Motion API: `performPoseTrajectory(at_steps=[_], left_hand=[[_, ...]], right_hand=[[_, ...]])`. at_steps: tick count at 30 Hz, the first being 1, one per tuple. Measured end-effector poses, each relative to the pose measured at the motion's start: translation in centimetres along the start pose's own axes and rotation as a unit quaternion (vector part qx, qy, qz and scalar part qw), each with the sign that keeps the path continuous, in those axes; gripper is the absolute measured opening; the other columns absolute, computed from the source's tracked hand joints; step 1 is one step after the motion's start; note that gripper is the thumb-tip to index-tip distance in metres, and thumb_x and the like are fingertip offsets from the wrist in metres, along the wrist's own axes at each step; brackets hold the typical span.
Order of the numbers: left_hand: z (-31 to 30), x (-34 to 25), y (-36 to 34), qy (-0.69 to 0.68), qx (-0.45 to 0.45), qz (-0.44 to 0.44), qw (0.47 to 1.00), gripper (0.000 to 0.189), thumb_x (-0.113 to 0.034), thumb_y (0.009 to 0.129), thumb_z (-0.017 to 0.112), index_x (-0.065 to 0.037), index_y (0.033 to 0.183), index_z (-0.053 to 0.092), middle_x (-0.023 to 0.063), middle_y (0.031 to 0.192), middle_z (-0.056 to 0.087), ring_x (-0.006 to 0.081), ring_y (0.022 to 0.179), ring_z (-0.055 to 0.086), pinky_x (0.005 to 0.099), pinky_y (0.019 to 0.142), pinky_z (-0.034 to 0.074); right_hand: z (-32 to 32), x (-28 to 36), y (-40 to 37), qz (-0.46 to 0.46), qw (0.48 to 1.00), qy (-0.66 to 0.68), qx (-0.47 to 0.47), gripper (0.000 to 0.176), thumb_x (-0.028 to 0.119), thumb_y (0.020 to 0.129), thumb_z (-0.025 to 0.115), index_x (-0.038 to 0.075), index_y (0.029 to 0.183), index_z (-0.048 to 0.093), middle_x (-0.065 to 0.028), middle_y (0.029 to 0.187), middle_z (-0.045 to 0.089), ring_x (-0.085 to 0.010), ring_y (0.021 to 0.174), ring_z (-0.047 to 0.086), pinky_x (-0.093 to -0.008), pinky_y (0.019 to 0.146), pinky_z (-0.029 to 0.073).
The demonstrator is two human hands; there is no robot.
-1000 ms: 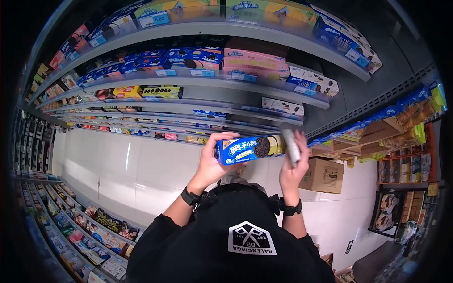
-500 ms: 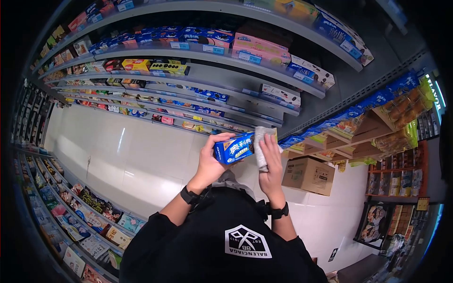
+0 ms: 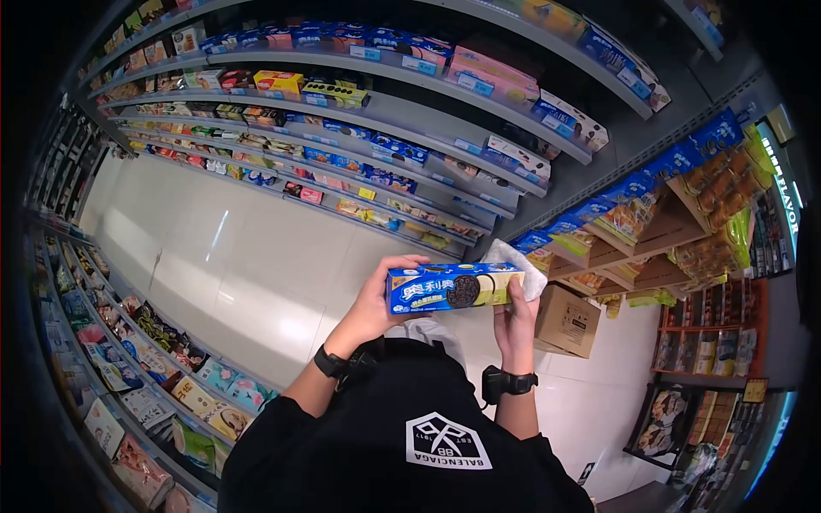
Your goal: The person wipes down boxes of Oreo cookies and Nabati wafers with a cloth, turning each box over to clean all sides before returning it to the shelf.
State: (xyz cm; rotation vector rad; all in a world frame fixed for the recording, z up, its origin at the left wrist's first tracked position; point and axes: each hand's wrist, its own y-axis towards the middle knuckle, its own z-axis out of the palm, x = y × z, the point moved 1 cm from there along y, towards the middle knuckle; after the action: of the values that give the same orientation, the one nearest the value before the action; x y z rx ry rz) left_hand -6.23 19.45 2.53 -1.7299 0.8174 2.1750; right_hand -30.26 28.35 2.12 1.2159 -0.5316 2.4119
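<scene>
A long blue cookie box (image 3: 453,289) is held level in front of my chest, its front with a dark cookie picture facing up. My left hand (image 3: 376,295) grips the box's left end, fingers over the top edge. At the other end my right hand (image 3: 516,318) has its thumb on the box's yellowish-green part and holds a grey-white cloth (image 3: 518,263) against the end. The cloth hides part of the right fingers.
Shelves (image 3: 410,88) of boxed snacks run across the top. Packed shelves (image 3: 154,376) curve along the lower left. A cardboard box (image 3: 567,321) stands on the floor at right, below a rack of bagged snacks (image 3: 633,214).
My right hand and the cloth have moved right, from across the box's front to its right end, uncovering the cookie picture. The box now lies more level. The view has shifted slightly.
</scene>
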Motion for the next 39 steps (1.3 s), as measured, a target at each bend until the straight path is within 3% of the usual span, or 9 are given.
performPoseTrajectory(at_steps=[4,6,11,13,15,18,26,33,39], left_hand=[[0.1,-2.0,-1.0,0.049,-0.008,-0.013,0.999,0.07,-0.009,0.074,0.091,-0.009,0.129,0.048,0.0141,0.135,0.057,0.0216,0.116,0.064,0.0358,0.101,0.053],[-0.2,-1.7,-1.5,-0.092,0.003,-0.228,0.969,0.064,-0.013,0.078,0.089,-0.006,0.128,0.048,0.009,0.124,0.061,0.0155,0.109,0.064,0.0324,0.098,0.053],[0.2,0.2,-1.8,-0.065,-0.002,-0.144,0.987,0.056,-0.01,0.08,0.088,-0.005,0.123,0.053,0.004,0.11,0.066,0.0117,0.106,0.064,0.0301,0.095,0.053],[0.8,-0.4,-1.6,0.005,0.004,-0.084,0.996,0.057,-0.01,0.079,0.089,-0.004,0.124,0.053,0.0065,0.116,0.067,0.0131,0.11,0.064,0.0309,0.097,0.053],[1.5,-0.9,-1.5,0.021,0.0,-0.077,0.997,0.057,-0.01,0.077,0.09,-0.004,0.122,0.055,0.0086,0.117,0.069,0.0159,0.111,0.066,0.0323,0.097,0.053],[2.4,-1.2,-0.8,0.099,-0.042,0.009,0.994,0.053,-0.01,0.075,0.09,-0.003,0.118,0.059,0.0115,0.113,0.073,0.0226,0.106,0.071,0.0356,0.094,0.055],[3.6,-0.6,-0.7,0.149,-0.088,-0.042,0.984,0.048,-0.01,0.078,0.084,-0.002,0.119,0.061,0.0147,0.118,0.071,0.0294,0.11,0.07,0.0355,0.094,0.055],[3.6,-0.2,-0.2,0.187,-0.009,0.074,0.98,0.048,-0.01,0.074,0.089,-0.003,0.114,0.064,0.0187,0.129,0.068,0.0331,0.117,0.068,0.039,0.096,0.055],[3.0,-1.5,-0.8,0.174,0.074,0.069,0.979,0.039,0.0,0.08,0.08,-0.003,0.115,0.064,0.0159,0.125,0.068,0.0321,0.115,0.067,0.0367,0.098,0.054]], right_hand=[[-0.2,0.9,-1.2,-0.034,0.999,-0.001,0.012,0.063,0.013,0.094,0.074,0.004,0.147,0.042,-0.0082,0.136,0.058,-0.0187,0.124,0.058,-0.0343,0.108,0.045],[-0.2,1.6,-1.9,-0.154,0.981,-0.101,0.062,0.062,0.016,0.094,0.074,0.001,0.146,0.045,-0.0095,0.139,0.057,-0.0195,0.126,0.056,-0.0337,0.109,0.043],[0.6,2.8,-3.1,-0.199,0.965,-0.171,-0.021,0.049,0.019,0.099,0.069,-0.004,0.139,0.055,-0.0144,0.143,0.057,-0.0223,0.132,0.054,-0.0356,0.114,0.039],[1.8,3.3,-3.3,-0.254,0.93,-0.262,-0.053,0.041,0.015,0.101,0.064,-0.005,0.136,0.058,-0.0164,0.145,0.057,-0.0247,0.136,0.052,-0.0377,0.114,0.038],[2.2,3.5,-3.2,-0.374,0.78,-0.5,-0.049,0.035,0.002,0.095,0.058,0.0,0.13,0.065,-0.0179,0.141,0.061,-0.0375,0.14,0.049,-0.0442,0.116,0.035],[3.7,3.4,-3.8,-0.383,0.694,-0.607,0.056,0.061,-0.008,0.074,0.051,0.007,0.131,0.067,-0.0133,0.141,0.062,-0.0413,0.14,0.047,-0.0515,0.119,0.03],[7.3,1.8,-6.2,-0.32,0.67,-0.522,0.42,0.057,0.001,0.077,0.065,0.011,0.133,0.065,-0.0065,0.144,0.06,-0.0351,0.142,0.046,-0.0538,0.117,0.034],[-0.2,1.3,-1.8,-0.346,0.777,-0.524,0.045,0.05,0.005,0.086,0.064,0.006,0.137,0.062,-0.0159,0.146,0.058,-0.0409,0.148,0.037,-0.0471,0.121,0.025],[-2.9,1.2,0.1,-0.089,0.996,-0.016,-0.018,0.058,0.012,0.097,0.068,0.0,0.148,0.043,-0.0121,0.142,0.054,-0.0204,0.129,0.053,-0.0357,0.111,0.041]])
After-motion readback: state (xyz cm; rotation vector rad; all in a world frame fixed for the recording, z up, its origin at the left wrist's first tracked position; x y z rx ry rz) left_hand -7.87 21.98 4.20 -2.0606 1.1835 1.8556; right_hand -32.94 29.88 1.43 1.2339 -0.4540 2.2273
